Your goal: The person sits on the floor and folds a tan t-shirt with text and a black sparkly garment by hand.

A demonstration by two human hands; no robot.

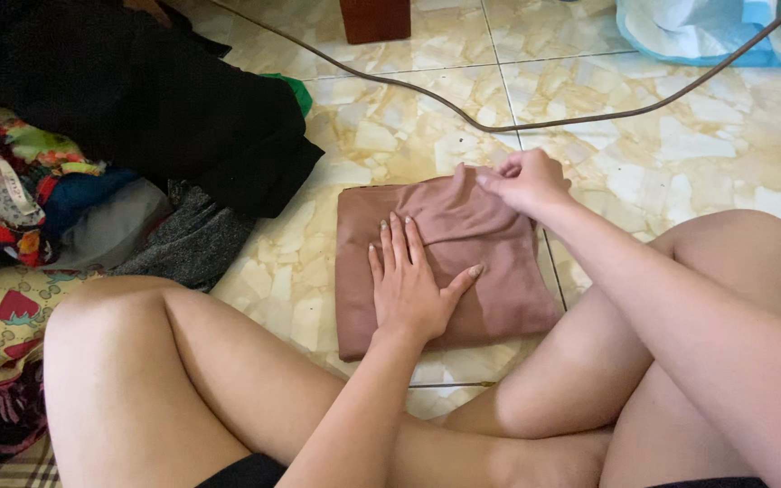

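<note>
Now, from my remote seat, this is what I read off the head view.

Cloth: I see a folded dusty-pink fabric square lying flat on the cream marbled tile floor, just ahead of the person's crossed bare legs.

Left hand: my view shows the left hand spread flat, palm down, fingers apart and thumb out, pressing on the middle of the folded cloth; it grips nothing.

Right hand: the right hand sits at the cloth's far edge, fingers drawn together and pinching a raised fold of the pink fabric there.

Left of the cloth: I note a heap of clothes, with a black garment on top and a grey knitted piece nearest the cloth, close but apart from it. Brightly patterned fabrics lie further left.

Beyond the cloth: a dark cable curves across the tiles, well apart from both hands. A light blue and white fabric lies at the far right corner.
</note>
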